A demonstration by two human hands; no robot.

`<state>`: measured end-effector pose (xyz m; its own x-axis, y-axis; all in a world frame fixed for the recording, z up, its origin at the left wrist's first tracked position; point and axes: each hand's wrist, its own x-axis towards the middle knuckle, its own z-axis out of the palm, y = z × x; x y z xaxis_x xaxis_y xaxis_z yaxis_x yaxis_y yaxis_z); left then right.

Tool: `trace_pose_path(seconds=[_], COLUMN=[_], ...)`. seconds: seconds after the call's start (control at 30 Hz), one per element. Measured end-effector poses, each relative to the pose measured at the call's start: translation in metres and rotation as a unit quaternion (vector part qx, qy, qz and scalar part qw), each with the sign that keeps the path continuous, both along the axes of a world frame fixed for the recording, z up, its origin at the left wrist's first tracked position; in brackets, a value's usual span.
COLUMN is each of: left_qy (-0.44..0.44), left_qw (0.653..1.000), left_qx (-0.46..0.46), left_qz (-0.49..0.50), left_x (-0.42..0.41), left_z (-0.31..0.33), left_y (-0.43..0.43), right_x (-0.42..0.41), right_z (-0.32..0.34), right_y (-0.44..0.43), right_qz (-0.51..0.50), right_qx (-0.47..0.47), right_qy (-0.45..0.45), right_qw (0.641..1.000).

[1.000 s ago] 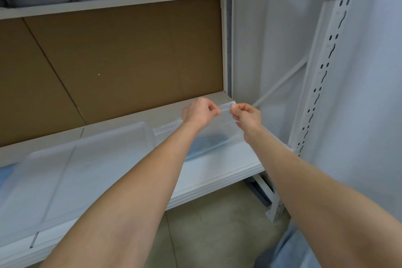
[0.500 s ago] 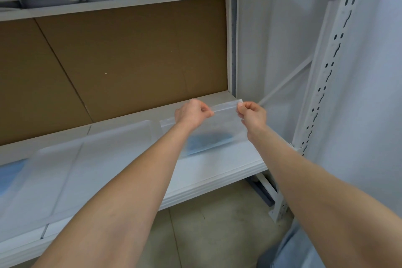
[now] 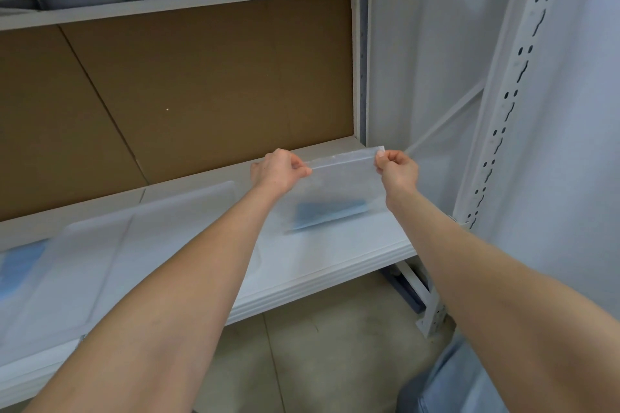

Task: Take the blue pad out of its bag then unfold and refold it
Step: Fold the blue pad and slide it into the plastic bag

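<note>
Hands had drawn apart along the top strip since a second before; more of that edge showed between them. Left hand (image 3: pixel 280 171) pinched the strip's left end, fingers curled. Right hand (image 3: pixel 397 169) pinched the right corner the same way. Clear bag (image 3: pixel 342 183) hung upright between them, over the right end of the white shelf (image 3: pixel 352 256). Blue pad (image 3: pixel 330 213) sat folded inside, low in the bag. Whether the bag's bottom touched the shelf, could not tell. Translucent tray (image 3: pixel 134 245) lay on the shelf to the left. Brown cardboard panel (image 3: pixel 201 94) stood behind.
</note>
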<state>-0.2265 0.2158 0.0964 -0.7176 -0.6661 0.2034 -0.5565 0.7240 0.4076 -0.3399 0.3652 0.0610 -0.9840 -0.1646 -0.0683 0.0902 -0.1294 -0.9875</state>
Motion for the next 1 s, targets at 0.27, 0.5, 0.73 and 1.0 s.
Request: trace_pose_path(seconds=[0.27, 0.5, 0.73, 1.0], left_qy=[-0.029, -0.033, -0.027, -0.011], left_qw=[0.997, 0.992, 0.995, 0.998], left_qx=[-0.064, -0.107, -0.081, -0.063], left_qz=[-0.029, -0.055, -0.056, -0.017], left_x=[-0.005, -0.009, 0.002, 0.015], left_z=[0.000, -0.003, -0.004, -0.011], left_y=[0.009, 0.014, 0.006, -0.002], right_x=[0.013, 0.031, 0.038, 0.041], right_z=[0.013, 0.026, 0.024, 0.014], right_y=[-0.010, -0.032, -0.034, -0.032], right_qz=[-0.019, 0.153, 0.160, 0.143], right_qx=[0.382, 0.531, 0.543, 0.553], right_qy=[0.372, 0.445, 0.424, 0.400], right_qw=[0.846, 0.705, 0.707, 0.717])
